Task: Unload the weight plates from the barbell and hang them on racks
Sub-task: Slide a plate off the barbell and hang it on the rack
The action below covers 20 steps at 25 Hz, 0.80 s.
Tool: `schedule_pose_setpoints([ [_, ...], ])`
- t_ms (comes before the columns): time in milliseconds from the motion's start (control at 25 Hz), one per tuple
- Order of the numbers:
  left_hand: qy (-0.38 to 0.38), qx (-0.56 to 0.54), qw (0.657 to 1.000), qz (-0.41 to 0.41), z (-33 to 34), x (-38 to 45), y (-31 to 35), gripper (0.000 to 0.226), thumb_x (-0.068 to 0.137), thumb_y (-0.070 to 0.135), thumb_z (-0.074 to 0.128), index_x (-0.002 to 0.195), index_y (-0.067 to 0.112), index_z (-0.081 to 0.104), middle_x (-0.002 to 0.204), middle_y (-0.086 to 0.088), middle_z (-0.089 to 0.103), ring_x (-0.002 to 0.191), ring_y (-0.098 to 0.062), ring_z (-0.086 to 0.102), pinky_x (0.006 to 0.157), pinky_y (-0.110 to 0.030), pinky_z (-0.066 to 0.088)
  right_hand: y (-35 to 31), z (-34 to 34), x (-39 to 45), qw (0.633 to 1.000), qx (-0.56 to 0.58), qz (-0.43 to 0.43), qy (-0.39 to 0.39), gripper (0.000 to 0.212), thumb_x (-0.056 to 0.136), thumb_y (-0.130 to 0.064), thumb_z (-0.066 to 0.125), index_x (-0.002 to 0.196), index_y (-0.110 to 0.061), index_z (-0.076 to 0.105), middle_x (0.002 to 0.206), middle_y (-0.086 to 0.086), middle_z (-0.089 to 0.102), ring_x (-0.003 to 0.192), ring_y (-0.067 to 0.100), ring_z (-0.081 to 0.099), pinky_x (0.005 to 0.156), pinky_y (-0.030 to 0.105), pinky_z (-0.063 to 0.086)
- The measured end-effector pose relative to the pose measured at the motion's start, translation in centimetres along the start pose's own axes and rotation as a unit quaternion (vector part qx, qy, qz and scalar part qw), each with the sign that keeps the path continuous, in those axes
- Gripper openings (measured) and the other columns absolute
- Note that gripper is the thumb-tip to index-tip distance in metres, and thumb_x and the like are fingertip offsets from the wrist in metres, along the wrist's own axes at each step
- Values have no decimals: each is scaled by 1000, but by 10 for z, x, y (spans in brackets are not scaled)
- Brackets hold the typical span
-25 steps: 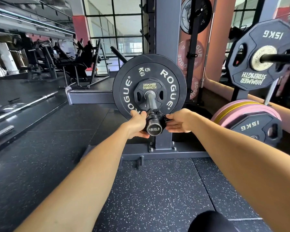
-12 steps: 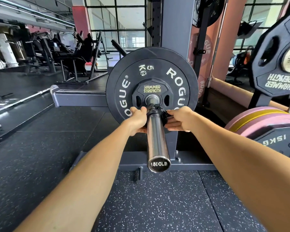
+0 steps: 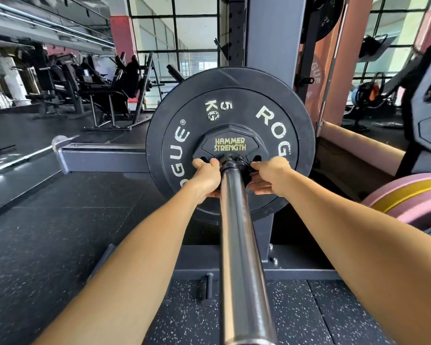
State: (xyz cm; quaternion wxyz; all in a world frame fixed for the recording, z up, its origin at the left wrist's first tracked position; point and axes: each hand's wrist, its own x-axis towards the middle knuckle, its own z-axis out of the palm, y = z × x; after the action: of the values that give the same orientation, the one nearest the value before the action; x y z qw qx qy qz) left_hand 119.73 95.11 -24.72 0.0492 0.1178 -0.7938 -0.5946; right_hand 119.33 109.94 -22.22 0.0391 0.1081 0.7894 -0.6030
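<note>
While my left hand (image 3: 207, 177) is gripping one side of the collar (image 3: 235, 163) against the small Hammer Strength plate (image 3: 230, 148), my right hand (image 3: 270, 176) is pinching the other; I'm squeezing evenly so it's sliding straight along the sleeve (image 3: 239, 245).

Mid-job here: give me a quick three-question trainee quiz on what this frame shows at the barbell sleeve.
1. True or false: the left hand and right hand both grip the collar.
2. What weight is printed on the Rogue plate?
3. The small plate reads: A) Hammer Strength B) Eleiko C) York

Key: 1 true; 2 5 KG; 3 A
</note>
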Motion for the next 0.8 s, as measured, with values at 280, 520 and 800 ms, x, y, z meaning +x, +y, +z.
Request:
schedule_pose_setpoints([
  [280,22,9,1000,-8,5,21,1,24,106,34,25,113,11,21,85,-9,45,64,-16,45,30,-14,37,-3,2,24,1000,5,-1,2,33,97,-13,58,66,-6,49,57,9,49,23,13,36,31,16,38],
  [520,-4,-19,999,-27,2,24,4,25,105,34,25,111,11,21,92,-13,51,62,-19,50,50,-31,50,-17,-2,22,979,-147,-101,94,23,83,-8,59,60,-4,58,64,17,68,48,25,57,55,34,58],
  [800,-12,-68,997,-25,5,21,5,18,104,31,29,99,16,20,100,-12,49,77,-21,53,42,-28,51,-42,13,8,927,-248,-262,106,39,90,-39,62,63,-12,52,65,7,54,65,30,53,58,30,42],
])
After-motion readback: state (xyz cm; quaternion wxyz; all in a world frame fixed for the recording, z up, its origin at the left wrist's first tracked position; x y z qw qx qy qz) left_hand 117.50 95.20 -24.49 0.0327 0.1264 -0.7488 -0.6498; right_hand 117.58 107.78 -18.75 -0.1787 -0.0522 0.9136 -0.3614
